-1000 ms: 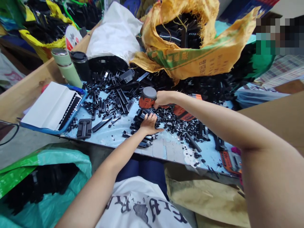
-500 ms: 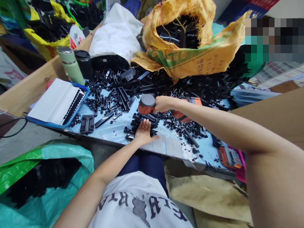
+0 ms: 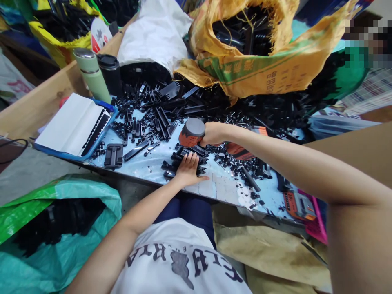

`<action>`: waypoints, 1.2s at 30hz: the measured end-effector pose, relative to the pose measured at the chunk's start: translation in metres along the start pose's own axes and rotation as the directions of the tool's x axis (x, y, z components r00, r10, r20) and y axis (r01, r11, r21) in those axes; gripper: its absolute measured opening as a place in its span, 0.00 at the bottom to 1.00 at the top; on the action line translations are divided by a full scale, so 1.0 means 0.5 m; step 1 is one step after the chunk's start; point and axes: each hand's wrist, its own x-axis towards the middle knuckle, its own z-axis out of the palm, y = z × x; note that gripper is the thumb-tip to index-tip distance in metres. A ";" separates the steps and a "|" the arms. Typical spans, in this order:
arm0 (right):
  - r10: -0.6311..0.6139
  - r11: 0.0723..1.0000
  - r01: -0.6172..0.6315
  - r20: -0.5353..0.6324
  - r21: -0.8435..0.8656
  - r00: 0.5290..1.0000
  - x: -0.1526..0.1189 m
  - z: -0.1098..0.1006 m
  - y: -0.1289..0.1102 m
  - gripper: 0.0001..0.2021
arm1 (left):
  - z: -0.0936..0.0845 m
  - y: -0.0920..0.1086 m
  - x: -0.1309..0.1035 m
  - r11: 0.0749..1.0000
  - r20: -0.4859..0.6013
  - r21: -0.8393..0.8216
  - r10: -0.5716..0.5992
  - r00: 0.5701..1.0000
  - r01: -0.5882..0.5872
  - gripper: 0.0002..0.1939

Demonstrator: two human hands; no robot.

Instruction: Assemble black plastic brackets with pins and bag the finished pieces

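My right hand (image 3: pixel 212 133) is wrapped round the grip of an orange and black cordless drill (image 3: pixel 191 134). The drill's rounded body is tipped over a cluster of black plastic parts (image 3: pixel 171 168) near the table's front edge; its tip is hidden. My left hand (image 3: pixel 187 170) lies on these parts with fingers outstretched and thumb spread to the right. A wider black plastic piece (image 3: pixel 113 156) rests to the left. Loose small black pieces (image 3: pixel 225 157) and screws lie around the drill.
Large heaps of black parts (image 3: pixel 159 110) spread behind my hands. A yellow woven sack (image 3: pixel 260 75) and a white sack (image 3: pixel 153 36) stand at the back. A blue tray (image 3: pixel 76 156), a green flask (image 3: pixel 93 77) and an orange battery pack (image 3: pixel 300 205) flank the work area.
The view has shifted slightly, so the sacks at the back appear a little higher and further right. My hands keep nearly the same places on the parts and the drill.
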 end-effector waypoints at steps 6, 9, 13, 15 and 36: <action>0.009 0.995 -0.017 -0.090 -0.093 0.996 -0.048 0.008 -0.027 0.16 | -0.006 -0.002 -0.003 0.999 -0.040 0.019 0.038 0.998 -0.037 0.52; 0.004 0.993 -0.016 -0.095 -0.119 0.995 -0.090 0.010 -0.047 0.16 | -0.009 0.000 -0.008 0.999 -0.106 0.028 0.047 0.993 -0.045 0.50; -0.002 0.997 -0.001 -0.047 -0.080 0.999 -0.111 0.014 -0.078 0.16 | -0.006 0.003 -0.012 1.000 -0.118 0.008 0.013 0.993 -0.012 0.48; 0.002 0.999 -0.003 -0.022 -0.045 1.000 -0.111 0.014 -0.091 0.16 | -0.006 0.004 -0.013 1.000 -0.118 0.002 0.022 0.993 -0.021 0.48; -0.145 0.989 0.142 0.088 0.040 0.986 -0.112 0.056 -0.120 0.12 | -0.029 0.000 -0.024 0.995 0.038 -0.093 0.036 0.999 -0.032 0.44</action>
